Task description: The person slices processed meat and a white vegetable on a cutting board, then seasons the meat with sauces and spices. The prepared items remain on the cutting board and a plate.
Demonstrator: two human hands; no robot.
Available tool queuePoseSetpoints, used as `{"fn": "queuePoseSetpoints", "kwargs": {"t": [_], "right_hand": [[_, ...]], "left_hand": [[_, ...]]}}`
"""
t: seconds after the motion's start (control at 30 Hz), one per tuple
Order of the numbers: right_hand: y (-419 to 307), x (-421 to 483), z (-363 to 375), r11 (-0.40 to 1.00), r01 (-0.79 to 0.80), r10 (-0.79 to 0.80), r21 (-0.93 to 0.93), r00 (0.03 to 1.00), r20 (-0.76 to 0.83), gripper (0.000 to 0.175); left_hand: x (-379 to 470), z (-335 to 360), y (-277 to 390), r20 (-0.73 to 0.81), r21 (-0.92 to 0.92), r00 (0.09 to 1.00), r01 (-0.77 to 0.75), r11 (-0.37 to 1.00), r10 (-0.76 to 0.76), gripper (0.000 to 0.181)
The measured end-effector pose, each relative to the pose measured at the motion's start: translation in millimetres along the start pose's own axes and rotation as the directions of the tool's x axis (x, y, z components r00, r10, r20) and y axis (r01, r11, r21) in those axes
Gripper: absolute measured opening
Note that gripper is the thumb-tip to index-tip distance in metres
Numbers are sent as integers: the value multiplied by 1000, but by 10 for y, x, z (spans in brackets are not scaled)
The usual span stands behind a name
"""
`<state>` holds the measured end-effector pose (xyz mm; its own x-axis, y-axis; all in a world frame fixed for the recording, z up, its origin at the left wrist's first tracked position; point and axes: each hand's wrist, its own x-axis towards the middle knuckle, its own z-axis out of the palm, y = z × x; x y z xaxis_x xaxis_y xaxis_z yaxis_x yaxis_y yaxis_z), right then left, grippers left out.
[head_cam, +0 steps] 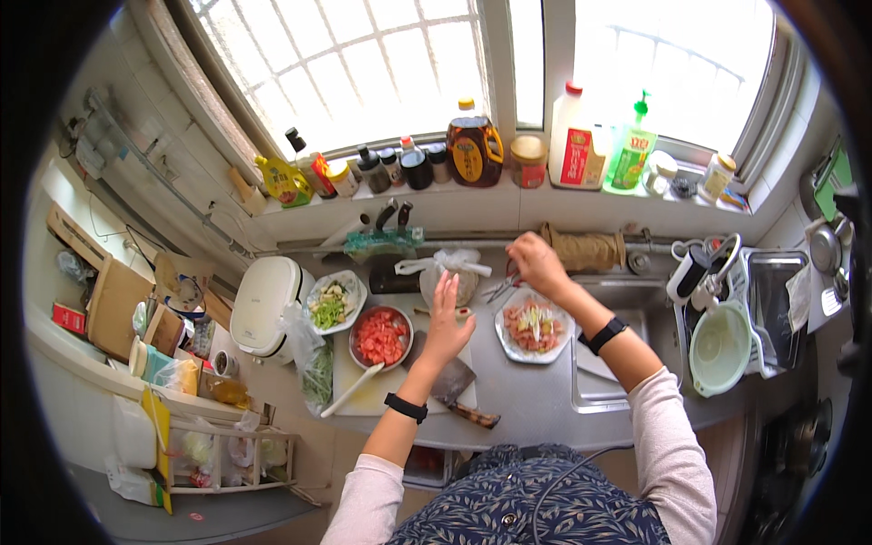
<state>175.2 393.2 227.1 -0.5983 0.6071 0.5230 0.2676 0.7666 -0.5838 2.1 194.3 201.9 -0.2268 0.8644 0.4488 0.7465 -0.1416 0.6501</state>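
Note:
My left hand [446, 327] is open above the white cutting board [351, 395], fingers pointing at a knotted plastic bag [463, 269]. My right hand [538, 262] is closed at the red handles of a pair of scissors [505, 285], blades toward the bag. Just below it stands a plate of raw cut meat [533, 327] topped with pale shreds. A cleaver [449, 381] lies on the board, partly under my left forearm. Left of that hand is a metal bowl of diced tomato [381, 337], with a white-handled utensil [353, 390] leaning at its rim.
A plate of chopped greens [334, 303] sits beside a white rice cooker [267, 303]. Bagged greens [315, 375] lie near the board. Behind are a knife holder [385, 238] and windowsill bottles [475, 150]. On the right are the sink [630, 300] and a green colander [719, 347].

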Motion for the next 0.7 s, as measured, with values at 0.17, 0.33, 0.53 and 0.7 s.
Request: {"fn": "queuePoseSetpoints", "kwargs": {"t": [0.17, 0.33, 0.53, 0.7], "right_hand": [[297, 1273, -257, 983, -67, 64, -169, 998, -26, 51], [546, 2282, -26, 965, -253, 244, -65, 962, -123, 105], [627, 2479, 275, 853, -418, 440, 311, 898, 0, 71], [215, 2065, 380, 503, -341, 450, 794, 888, 96, 54]], "left_hand": [[694, -62, 276, -73, 23, 990, -115, 993, 117, 87], [701, -12, 249, -90, 49, 986, -134, 990, 138, 85], [356, -61, -28, -106, -95, 994, 27, 995, -37, 84], [252, -153, 43, -120, -84, 991, 53, 995, -63, 84]]}}
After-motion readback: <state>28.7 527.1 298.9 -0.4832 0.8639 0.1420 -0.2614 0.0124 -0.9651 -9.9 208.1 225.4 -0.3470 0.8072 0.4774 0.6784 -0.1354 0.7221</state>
